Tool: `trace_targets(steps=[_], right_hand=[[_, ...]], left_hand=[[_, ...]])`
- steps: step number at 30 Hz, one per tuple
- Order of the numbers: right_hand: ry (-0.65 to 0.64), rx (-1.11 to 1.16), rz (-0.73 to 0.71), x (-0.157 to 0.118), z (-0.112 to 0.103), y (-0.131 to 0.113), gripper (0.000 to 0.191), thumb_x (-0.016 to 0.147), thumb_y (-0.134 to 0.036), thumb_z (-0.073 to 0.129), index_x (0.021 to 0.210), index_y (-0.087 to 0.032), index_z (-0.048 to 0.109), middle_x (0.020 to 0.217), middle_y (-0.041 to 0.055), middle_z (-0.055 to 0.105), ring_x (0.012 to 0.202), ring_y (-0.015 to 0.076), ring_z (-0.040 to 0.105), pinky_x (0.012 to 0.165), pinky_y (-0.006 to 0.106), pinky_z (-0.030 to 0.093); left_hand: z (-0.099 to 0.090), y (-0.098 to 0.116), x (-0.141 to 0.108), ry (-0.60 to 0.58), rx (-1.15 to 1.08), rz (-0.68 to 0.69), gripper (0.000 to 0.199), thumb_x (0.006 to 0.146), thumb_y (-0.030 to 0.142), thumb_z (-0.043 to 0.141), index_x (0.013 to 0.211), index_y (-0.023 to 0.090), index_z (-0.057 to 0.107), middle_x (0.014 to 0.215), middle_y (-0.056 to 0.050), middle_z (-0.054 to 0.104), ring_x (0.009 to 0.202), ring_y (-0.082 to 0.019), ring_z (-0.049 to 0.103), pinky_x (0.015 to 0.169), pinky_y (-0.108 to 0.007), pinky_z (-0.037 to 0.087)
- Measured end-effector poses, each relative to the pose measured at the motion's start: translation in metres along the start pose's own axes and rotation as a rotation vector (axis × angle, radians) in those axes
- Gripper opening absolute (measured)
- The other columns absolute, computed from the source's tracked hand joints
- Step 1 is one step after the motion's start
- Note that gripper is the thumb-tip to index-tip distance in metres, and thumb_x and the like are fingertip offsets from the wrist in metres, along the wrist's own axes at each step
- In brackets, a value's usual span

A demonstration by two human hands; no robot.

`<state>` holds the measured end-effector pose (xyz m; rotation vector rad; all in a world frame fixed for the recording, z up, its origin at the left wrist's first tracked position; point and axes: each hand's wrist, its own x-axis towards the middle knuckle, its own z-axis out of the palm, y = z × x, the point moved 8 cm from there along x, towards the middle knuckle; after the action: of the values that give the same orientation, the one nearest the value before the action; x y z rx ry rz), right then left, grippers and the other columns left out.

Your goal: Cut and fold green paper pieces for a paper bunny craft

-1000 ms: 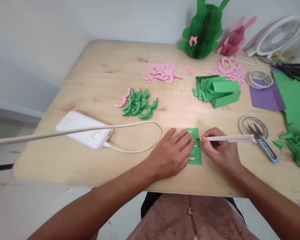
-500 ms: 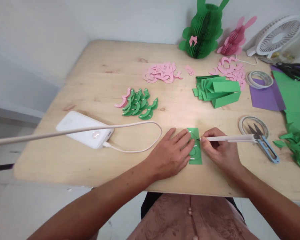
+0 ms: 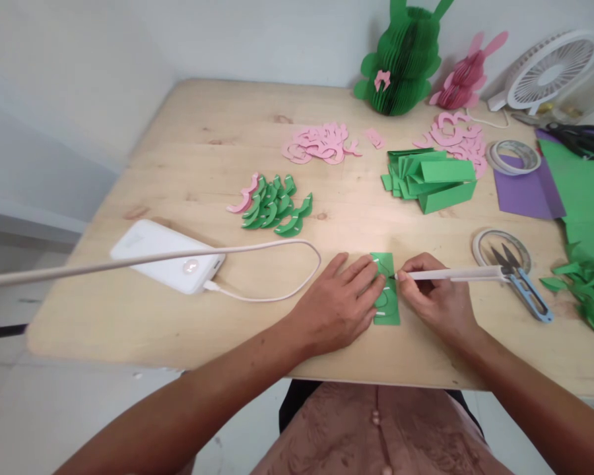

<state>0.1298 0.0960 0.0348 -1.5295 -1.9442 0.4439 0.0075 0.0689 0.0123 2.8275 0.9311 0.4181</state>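
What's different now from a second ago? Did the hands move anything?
Nothing has visibly changed, and nothing was picked up or let go. The left hand still lies over the green paper, and the right hand still holds the white pen with its tip at that paper.

Left hand [image 3: 344, 303] lies on green paper [image 3: 391, 297] — right hand [image 3: 440, 303] grips a white pen [image 3: 453, 273].

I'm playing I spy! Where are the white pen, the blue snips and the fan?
White pen [image 3: 450, 273]: head view, middle of its barrel.
Blue snips [image 3: 519, 283]: head view, handle, just below the blades.
Fan [image 3: 546, 78]: head view, round hub of its grille.
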Motion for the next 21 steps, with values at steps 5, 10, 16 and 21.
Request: trace_targets(steps=[5, 10, 16, 21], right_hand=[[-0.006, 0.009, -0.006, -0.0002, -0.0001, 0.0, 0.013, 0.081, -0.021, 0.053, 0.068, -0.019, 0.054, 0.051, -0.0049, 0.051, 0.041, 0.0076, 0.044, 0.04, 0.019, 0.034], [-0.006, 0.003, -0.005, -0.0004, 0.0001, 0.0, 0.013, 0.081, -0.022, 0.053, 0.068, -0.019, 0.054, 0.051, -0.0045, 0.051, 0.042, 0.0077, 0.044, 0.04, 0.019, 0.034], [-0.016, 0.011, 0.005, -0.0009, 0.0012, 0.0009, 0.013, 0.081, -0.023, 0.053, 0.068, -0.019, 0.054, 0.05, -0.0052, 0.05, 0.04, 0.0073, 0.041, 0.038, 0.019, 0.031], [-0.003, 0.018, -0.009, -0.0017, 0.0, 0.0001, 0.012, 0.08, -0.021, 0.054, 0.068, -0.019, 0.053, 0.05, -0.0054, 0.05, 0.04, 0.0073, 0.042, 0.039, 0.019, 0.032]], left_hand=[[-0.0004, 0.0, 0.0001, 0.007, -0.003, 0.0, 0.04, 0.096, 0.031, 0.036, 0.127, 0.01, 0.05, 0.133, -0.014, 0.052, 0.132, -0.028, 0.039, 0.108, -0.049, 0.029], [-0.001, 0.0005, 0.0003, 0.011, -0.001, 0.003, 0.04, 0.096, 0.031, 0.037, 0.127, 0.009, 0.051, 0.133, -0.015, 0.052, 0.132, -0.028, 0.039, 0.108, -0.049, 0.03], [-0.0001, 0.0, 0.0, 0.006, -0.013, -0.006, 0.04, 0.095, 0.031, 0.039, 0.128, 0.01, 0.051, 0.133, -0.015, 0.052, 0.132, -0.028, 0.038, 0.109, -0.049, 0.029], [0.0003, -0.0003, 0.0002, -0.003, -0.018, -0.008, 0.041, 0.096, 0.031, 0.037, 0.128, 0.01, 0.05, 0.133, -0.015, 0.051, 0.133, -0.028, 0.038, 0.109, -0.049, 0.029]])
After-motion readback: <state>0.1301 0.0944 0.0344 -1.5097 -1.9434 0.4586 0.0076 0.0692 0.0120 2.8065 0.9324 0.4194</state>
